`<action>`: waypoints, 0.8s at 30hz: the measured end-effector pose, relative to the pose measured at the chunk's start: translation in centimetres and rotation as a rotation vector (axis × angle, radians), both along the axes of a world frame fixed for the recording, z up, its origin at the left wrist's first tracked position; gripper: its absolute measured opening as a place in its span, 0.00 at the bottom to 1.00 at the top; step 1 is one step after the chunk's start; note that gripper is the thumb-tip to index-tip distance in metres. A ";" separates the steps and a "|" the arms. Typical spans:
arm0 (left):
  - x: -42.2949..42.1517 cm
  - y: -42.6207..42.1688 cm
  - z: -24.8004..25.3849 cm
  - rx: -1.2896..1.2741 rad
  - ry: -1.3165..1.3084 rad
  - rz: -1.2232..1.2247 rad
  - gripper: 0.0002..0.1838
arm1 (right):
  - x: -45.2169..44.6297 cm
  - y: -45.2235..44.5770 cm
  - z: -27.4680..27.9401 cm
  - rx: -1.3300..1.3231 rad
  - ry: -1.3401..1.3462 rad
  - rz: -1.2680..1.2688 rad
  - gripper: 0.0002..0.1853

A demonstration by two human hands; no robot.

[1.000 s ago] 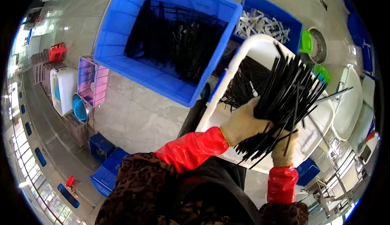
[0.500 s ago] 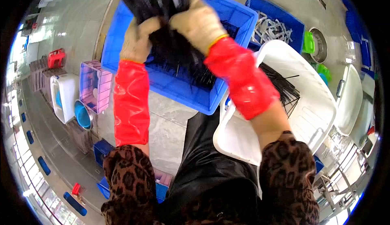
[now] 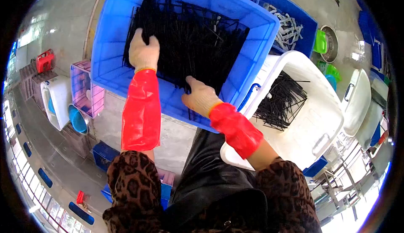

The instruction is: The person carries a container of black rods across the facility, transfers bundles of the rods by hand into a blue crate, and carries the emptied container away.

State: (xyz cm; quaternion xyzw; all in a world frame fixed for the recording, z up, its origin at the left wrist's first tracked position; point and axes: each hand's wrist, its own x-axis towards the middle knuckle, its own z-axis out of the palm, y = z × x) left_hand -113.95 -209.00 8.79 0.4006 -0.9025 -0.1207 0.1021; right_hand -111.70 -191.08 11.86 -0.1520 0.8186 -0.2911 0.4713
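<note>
A blue plastic crate (image 3: 166,103) holds a thick layer of thin black sticks (image 3: 189,43). My left hand (image 3: 144,51), in a cream knit glove with a red sleeve guard, rests at the left side of the sticks, thumb apart from the fingers. At the near edge of the pile is my right hand (image 3: 201,97), gloved the same way, its thumb and forefinger spread. Both hands touch or nearly touch the sticks; some fingertips are hidden against the black. Neither hand shows a bundle in its grasp.
Right of the crate, a white tub (image 3: 322,106) contains more loose black sticks (image 3: 284,100). Behind it, a dark blue bin (image 3: 309,26) holds pale strips. A pink basket (image 3: 87,90) and a blue bowl (image 3: 78,118) stand at left. A metal basin (image 3: 331,43) is at far right.
Both hands held a dark bundle of sticks over the crate. Now they are lower, no longer gripping it, and the sticks lie in the crate. The view has shifted slightly.
</note>
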 end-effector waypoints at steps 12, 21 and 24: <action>-11.9 7.4 -5.8 0.249 -0.326 -0.587 0.12 | -12.8 5.7 0.4 -0.296 0.845 0.203 0.15; -4.7 6.0 -4.1 0.051 -0.947 -0.991 0.10 | -13.6 7.9 -0.5 -0.380 0.881 0.143 0.15; -3.5 6.0 -2.4 0.192 -1.089 -0.972 0.10 | -14.1 7.5 -0.4 -0.358 0.861 0.146 0.15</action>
